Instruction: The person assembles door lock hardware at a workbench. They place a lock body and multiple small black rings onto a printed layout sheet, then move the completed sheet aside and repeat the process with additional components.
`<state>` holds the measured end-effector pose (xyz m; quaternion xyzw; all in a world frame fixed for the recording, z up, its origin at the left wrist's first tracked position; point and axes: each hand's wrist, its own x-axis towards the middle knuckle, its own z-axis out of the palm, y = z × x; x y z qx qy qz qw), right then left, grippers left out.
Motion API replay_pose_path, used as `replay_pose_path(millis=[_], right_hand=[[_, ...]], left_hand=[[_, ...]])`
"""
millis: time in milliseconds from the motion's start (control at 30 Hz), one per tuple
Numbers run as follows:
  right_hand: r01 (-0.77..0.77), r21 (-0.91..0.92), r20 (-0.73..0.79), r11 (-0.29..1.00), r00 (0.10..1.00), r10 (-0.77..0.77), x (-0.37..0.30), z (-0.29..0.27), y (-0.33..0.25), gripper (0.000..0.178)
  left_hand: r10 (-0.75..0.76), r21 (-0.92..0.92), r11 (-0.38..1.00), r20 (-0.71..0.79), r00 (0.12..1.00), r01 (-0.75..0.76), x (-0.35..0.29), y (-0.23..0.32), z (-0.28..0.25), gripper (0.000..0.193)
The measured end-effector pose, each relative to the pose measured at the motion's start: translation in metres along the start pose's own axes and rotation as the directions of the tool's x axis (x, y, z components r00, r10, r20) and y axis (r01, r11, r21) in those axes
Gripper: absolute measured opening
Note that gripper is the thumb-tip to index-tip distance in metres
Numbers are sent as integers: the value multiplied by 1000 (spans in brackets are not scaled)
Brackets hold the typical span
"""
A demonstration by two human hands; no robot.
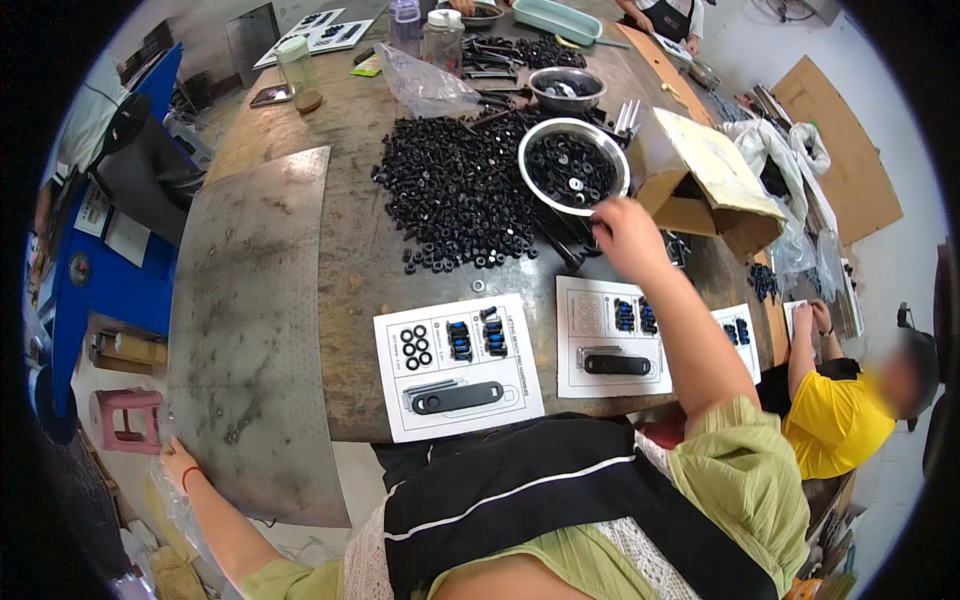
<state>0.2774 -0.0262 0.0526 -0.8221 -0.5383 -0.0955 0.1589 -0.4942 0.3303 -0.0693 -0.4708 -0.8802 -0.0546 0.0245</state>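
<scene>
My right hand is at the near rim of a metal bowl of black washers. Its fingers are curled together, and whatever they may hold is hidden. Far to the left, my left hand rests at the edge of a grey metal sheet, fingers loosely extended and holding nothing visible. In front of me lies a printed card bearing black rings, blue-banded bolts and a flat black bar. A second card beside it, under my right forearm, carries similar bolts and a bar.
A wide heap of black nuts and bolts spreads beyond the cards. One loose washer lies before it. A smaller bowl, an open cardboard box and jars stand farther off. A person in yellow works at right.
</scene>
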Motion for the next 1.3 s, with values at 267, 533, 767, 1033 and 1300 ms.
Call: replay_pose_path(millis=[267,533,767,1033,1300], right_hand=[[-187,-338,42,923,976,213,107,66,67,23],[-107,-106,-14,989,994,106,114,74,79,19],[-70,166,-142,984,985,94,75,47,58,19],[-182,361,560,915,827,-57,-58,26,23,22],[-253,211,408,944,901,150,-84,14,43,31]], left_hand=[[502,-383,633,-459,733,-673,-118,105,-40,49],[720,-446,398,-389,574,-802,-239,158,-86,42],[884,-553,88,-339,321,-828,-349,263,-125,30],[978,-758,-153,-26,-205,-634,-508,328,-118,32],[961,-618,-138,105,-255,-774,-586,369,-85,32]])
